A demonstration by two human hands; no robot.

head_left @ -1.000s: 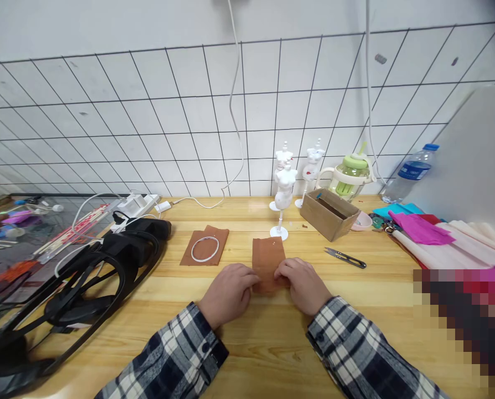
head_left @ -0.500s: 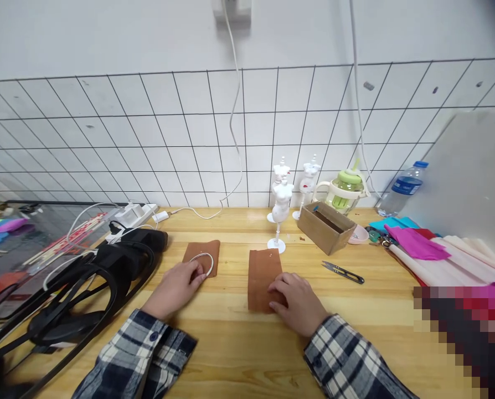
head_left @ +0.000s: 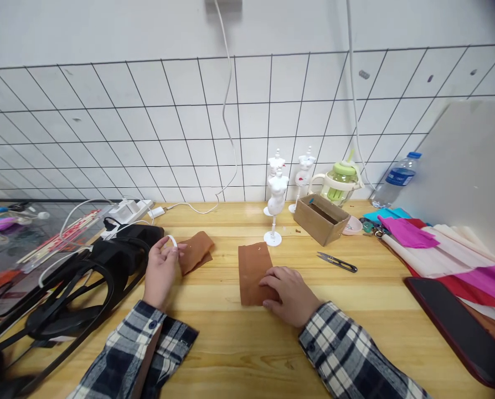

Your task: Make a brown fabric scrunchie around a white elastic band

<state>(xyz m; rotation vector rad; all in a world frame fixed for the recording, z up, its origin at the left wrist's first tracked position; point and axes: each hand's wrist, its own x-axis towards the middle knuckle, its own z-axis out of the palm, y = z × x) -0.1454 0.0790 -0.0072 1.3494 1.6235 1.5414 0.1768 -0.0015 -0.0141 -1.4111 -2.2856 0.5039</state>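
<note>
My left hand [head_left: 163, 269] is raised off the table, palm partly turned up, its fingers closed on a thin white ring [head_left: 172, 241]. Only an arc of the ring shows above the fingertips. Just right of those fingers is a brown cloth piece [head_left: 197, 250], rumpled and partly folded over; whether the fingertips touch it I cannot tell. A second brown cloth piece [head_left: 253, 271] lies flat in front of me. My right hand [head_left: 291, 293] rests on its lower right edge, fingers loosely bent and thumb apart, pressing on the cloth without gripping it.
White mini mannequins [head_left: 277, 194] stand behind the cloth. Right of them are a cardboard box [head_left: 324, 224], green-lidded cup [head_left: 342, 180], thread snips [head_left: 337, 262], water bottle [head_left: 397, 180], coloured fabrics [head_left: 417, 244] and a phone [head_left: 455, 327]. A black headset [head_left: 102, 277] lies left.
My left hand has lifted and moved left with the white ring, turning palm up. The left cloth has gone from flat to rumpled. My right hand stays on its cloth.
</note>
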